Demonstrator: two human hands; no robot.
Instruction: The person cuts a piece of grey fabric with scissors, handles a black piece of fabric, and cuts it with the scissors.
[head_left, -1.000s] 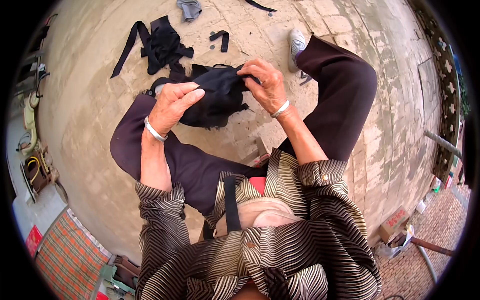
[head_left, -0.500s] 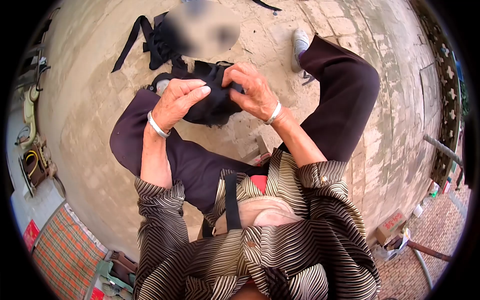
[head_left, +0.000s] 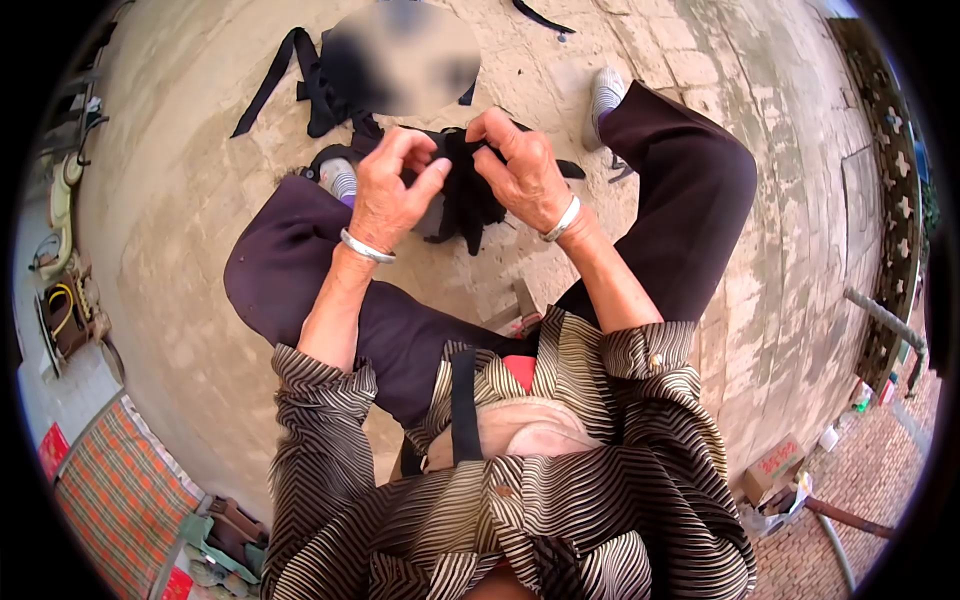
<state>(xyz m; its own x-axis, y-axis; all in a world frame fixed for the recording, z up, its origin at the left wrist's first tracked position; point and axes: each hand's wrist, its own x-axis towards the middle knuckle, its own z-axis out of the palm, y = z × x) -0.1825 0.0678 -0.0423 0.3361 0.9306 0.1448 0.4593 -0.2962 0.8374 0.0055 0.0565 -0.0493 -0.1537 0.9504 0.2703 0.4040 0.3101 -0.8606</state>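
Observation:
A crumpled piece of black cloth (head_left: 468,205) hangs between my hands, its lower end dangling in loose strips over the ground. My left hand (head_left: 395,195) has curled fingers and a bent thumb at the cloth's left upper edge; the exact grip is partly hidden. On the other side, my right hand (head_left: 525,175) pinches the cloth with thumb and fingers. Both wrists wear silver bangles. Just beyond lies more black fabric with long straps (head_left: 318,105), partly covered by a blurred patch.
My dark-trousered legs are spread on either side, with striped shoes (head_left: 605,105) on the worn paved ground (head_left: 770,300). A plaid cloth (head_left: 125,500) lies at lower left. A cardboard box (head_left: 775,468) and a grey pole (head_left: 885,318) are at right.
Both hands have risen slightly and shifted, with the left fingers less tightly together. The black cloth has gone from a broad bunched shape to a narrower hanging one.

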